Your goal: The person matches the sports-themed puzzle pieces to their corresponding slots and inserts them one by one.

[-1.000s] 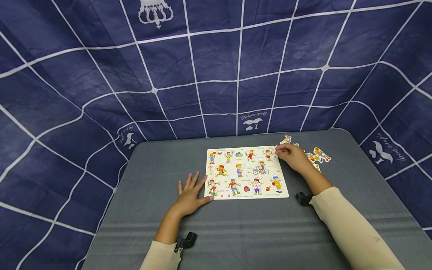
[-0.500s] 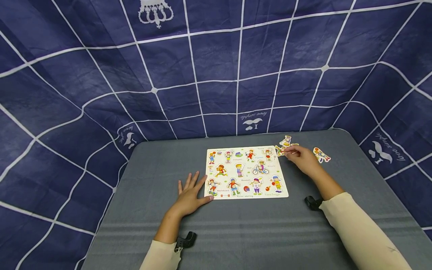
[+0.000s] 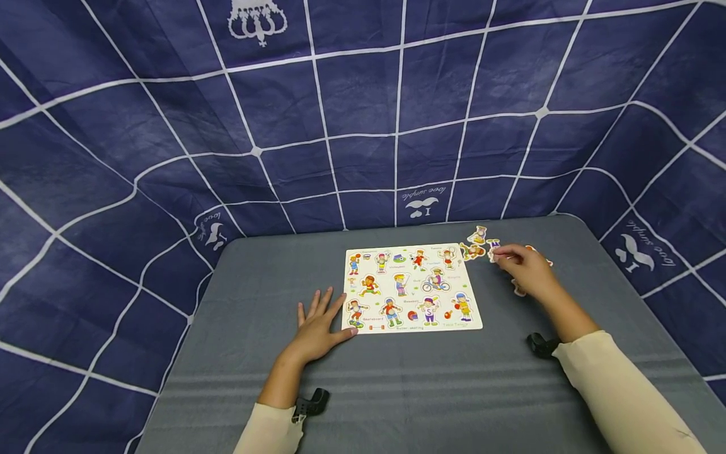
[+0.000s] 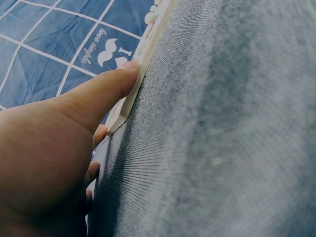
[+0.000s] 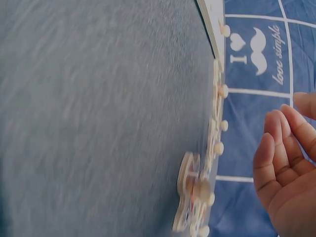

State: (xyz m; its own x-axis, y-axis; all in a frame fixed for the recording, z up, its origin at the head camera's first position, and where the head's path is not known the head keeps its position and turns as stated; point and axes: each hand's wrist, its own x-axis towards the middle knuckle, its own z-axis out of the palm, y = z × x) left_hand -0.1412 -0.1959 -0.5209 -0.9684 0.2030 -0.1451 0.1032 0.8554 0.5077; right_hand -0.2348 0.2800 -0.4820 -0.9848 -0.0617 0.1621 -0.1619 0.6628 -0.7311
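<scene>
1. On the grey table (image 3: 238, 328), left side: left hand (image 3: 317, 325) lies flat, fingers straight and spread, holding nothing. Thumb tip presses the near-left edge of the puzzle board (image 3: 409, 287); the left wrist view confirms thumb (image 4: 106, 89) against the board's side.
2. Centre: the board lies flat, most cut-outs filled with cartoon sport figures. Judged a stiff, light wooden sheet that could slide on the felt-like cover unless braced at an edge.
3. Right of the board's far corner: loose puzzle pieces (image 3: 479, 244) lie on the table, just beside the board. In the right wrist view they (image 5: 195, 197) show as thin flat shapes, each with a small round peg.
4. Handling judgement: pieces look light, rigid and not fragile; the peg is the place to pinch, since the flat edges sit too low to grip.
5. Far right: right hand (image 3: 524, 268) is among the loose pieces, fingertips near one. Fingers (image 5: 276, 163) appear loosely curled and bare in the wrist view; whether it pinches a piece cannot be told.
</scene>
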